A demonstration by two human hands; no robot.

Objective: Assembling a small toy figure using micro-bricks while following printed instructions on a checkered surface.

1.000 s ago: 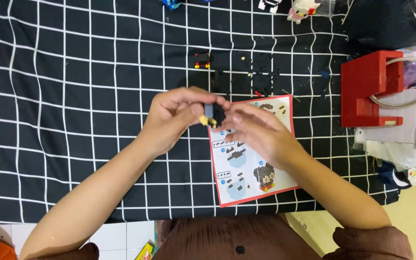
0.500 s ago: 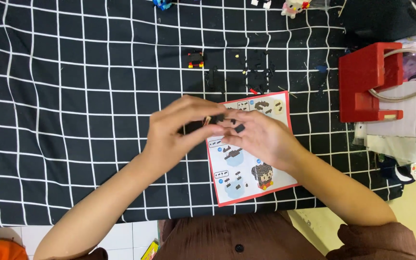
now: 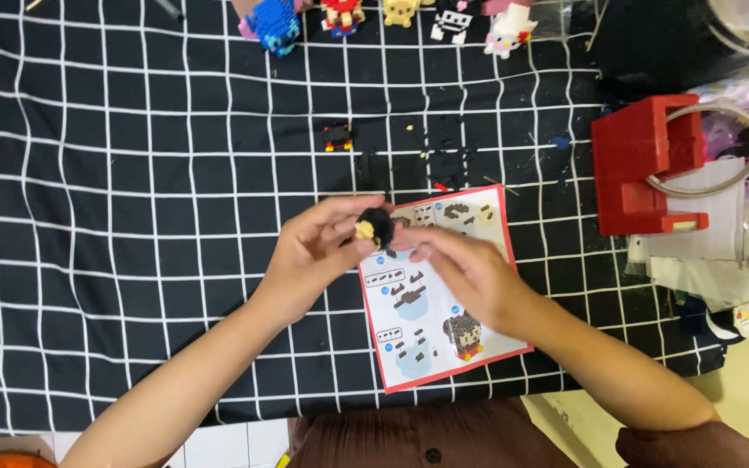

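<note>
A small black and yellow block piece [image 3: 373, 228] is pinched between the fingers of my left hand [image 3: 314, 256], held just above the cloth. My right hand [image 3: 465, 270] meets it from the right, fingertips touching the piece's right side. Under both hands lies a red-bordered instruction sheet [image 3: 431, 321] with pictures of build steps and a small figure. Loose tiny black blocks [image 3: 444, 160] are scattered on the cloth beyond the sheet, with a small black, red and yellow part-built piece [image 3: 338, 137] to their left.
A black cloth with a white grid [image 3: 114, 217] covers the table. Several finished block figures [image 3: 392, 13] stand along the far edge. A red box-like holder [image 3: 643, 165] with a metal ring sits at the right, beside plastic bags [image 3: 739, 260].
The view has shifted so the far figures show more. My hands have stayed together over the sheet's top left, turning the small black piece so its yellow side faces me.
</note>
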